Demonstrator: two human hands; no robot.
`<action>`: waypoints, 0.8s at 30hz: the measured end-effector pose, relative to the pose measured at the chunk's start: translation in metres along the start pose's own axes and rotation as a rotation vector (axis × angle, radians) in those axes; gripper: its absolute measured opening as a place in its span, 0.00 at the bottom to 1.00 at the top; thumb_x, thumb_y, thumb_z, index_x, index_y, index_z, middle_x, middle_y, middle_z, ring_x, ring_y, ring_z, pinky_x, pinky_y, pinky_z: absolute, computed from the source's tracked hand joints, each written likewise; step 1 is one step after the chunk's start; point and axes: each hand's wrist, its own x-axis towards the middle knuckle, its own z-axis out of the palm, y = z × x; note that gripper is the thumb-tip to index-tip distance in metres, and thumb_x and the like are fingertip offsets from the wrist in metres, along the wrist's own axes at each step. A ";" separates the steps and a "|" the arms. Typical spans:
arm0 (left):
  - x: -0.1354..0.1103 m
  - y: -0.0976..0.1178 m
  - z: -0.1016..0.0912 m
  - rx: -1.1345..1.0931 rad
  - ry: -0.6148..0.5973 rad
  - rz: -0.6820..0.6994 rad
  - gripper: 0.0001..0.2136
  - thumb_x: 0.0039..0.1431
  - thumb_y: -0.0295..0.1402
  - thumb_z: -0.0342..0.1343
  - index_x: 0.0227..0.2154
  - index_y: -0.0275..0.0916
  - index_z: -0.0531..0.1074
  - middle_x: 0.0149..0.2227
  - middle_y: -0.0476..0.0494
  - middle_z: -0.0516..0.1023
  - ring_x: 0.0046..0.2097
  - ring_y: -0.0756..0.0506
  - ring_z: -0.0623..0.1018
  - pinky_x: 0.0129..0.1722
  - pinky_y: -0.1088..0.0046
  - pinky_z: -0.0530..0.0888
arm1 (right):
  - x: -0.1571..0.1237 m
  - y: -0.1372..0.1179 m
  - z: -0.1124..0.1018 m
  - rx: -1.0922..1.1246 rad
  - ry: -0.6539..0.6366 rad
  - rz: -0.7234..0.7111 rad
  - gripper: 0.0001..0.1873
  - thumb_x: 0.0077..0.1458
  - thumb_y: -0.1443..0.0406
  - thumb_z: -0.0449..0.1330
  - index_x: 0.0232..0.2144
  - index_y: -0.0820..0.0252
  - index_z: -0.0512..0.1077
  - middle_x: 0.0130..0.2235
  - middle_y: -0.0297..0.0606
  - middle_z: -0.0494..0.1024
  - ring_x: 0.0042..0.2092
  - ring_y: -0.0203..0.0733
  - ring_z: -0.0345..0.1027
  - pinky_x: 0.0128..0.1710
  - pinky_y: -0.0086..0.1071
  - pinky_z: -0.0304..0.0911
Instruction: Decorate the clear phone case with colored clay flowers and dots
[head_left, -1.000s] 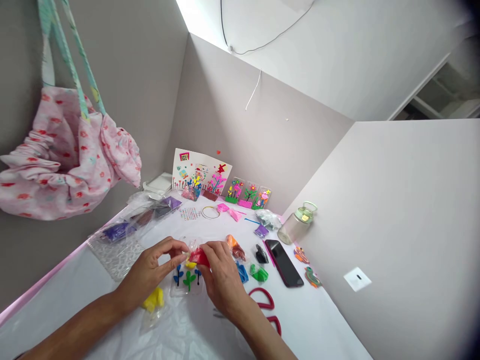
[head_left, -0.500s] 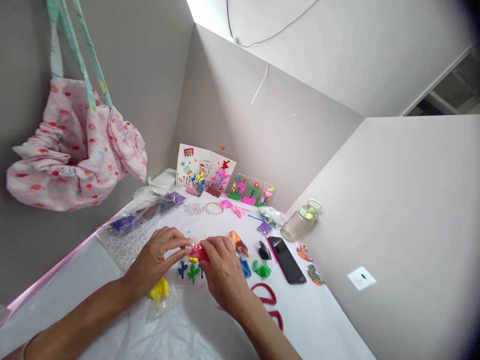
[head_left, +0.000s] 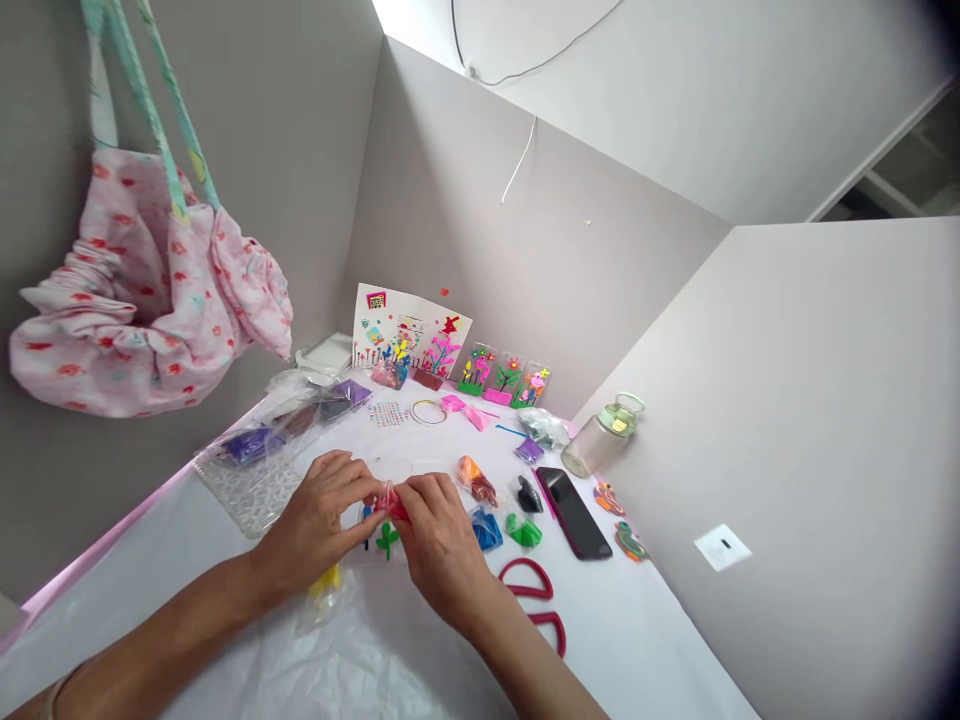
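Observation:
Both hands meet over the table at a small clear packet of red modelling clay (head_left: 390,501). My left hand (head_left: 326,515) pinches its left end between thumb and fingers. My right hand (head_left: 439,535) is closed around the right end, hiding part of the red clay. Just below them lies a clear sheet bearing a green clay plant (head_left: 387,540) and blue-topped dark stems, partly covered by the hands. A wrapped yellow clay lump (head_left: 326,585) rests by my left wrist. To the right sit packets of blue clay (head_left: 486,530), green clay (head_left: 523,531) and orange-brown clay (head_left: 477,478).
Red-handled scissors (head_left: 529,578) lie beside my right forearm. Farther right are a black phone (head_left: 574,512) and a bottle (head_left: 601,440). A decorated card (head_left: 411,330) and small clay pictures (head_left: 510,378) stand at the back. Plastic bags (head_left: 300,415) lie left; a pink cloth bag (head_left: 150,290) hangs there.
My hands have drawn slightly closer together around the red clay packet, and less of the red shows. The view has shifted a little; the other things stay in place.

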 end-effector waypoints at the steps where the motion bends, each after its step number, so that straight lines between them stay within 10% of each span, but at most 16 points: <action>1: 0.001 0.001 0.001 -0.019 -0.013 -0.012 0.06 0.62 0.38 0.59 0.32 0.45 0.77 0.31 0.49 0.75 0.39 0.41 0.71 0.51 0.58 0.63 | 0.000 0.000 0.000 0.013 -0.005 -0.003 0.17 0.64 0.78 0.56 0.50 0.57 0.71 0.46 0.44 0.77 0.47 0.50 0.67 0.46 0.43 0.71; 11: 0.001 0.005 -0.028 -0.614 -0.215 -0.301 0.17 0.61 0.47 0.57 0.23 0.42 0.67 0.27 0.50 0.68 0.32 0.45 0.71 0.40 0.66 0.76 | 0.002 0.024 -0.005 0.137 0.088 0.130 0.12 0.66 0.72 0.59 0.49 0.57 0.75 0.47 0.45 0.79 0.49 0.50 0.69 0.52 0.45 0.69; 18: 0.005 -0.003 -0.030 -1.001 -0.065 -0.504 0.20 0.66 0.53 0.57 0.28 0.41 0.67 0.36 0.47 0.73 0.30 0.50 0.71 0.37 0.68 0.80 | -0.011 0.091 -0.022 0.289 0.307 0.474 0.11 0.66 0.62 0.57 0.46 0.57 0.76 0.46 0.45 0.80 0.47 0.49 0.73 0.48 0.43 0.71; 24: 0.003 -0.010 -0.023 -1.113 -0.014 -0.628 0.16 0.59 0.46 0.69 0.32 0.40 0.72 0.39 0.47 0.79 0.34 0.51 0.77 0.39 0.73 0.82 | -0.014 0.099 -0.017 0.442 0.308 0.591 0.16 0.62 0.57 0.59 0.47 0.59 0.77 0.46 0.45 0.81 0.43 0.47 0.76 0.41 0.39 0.74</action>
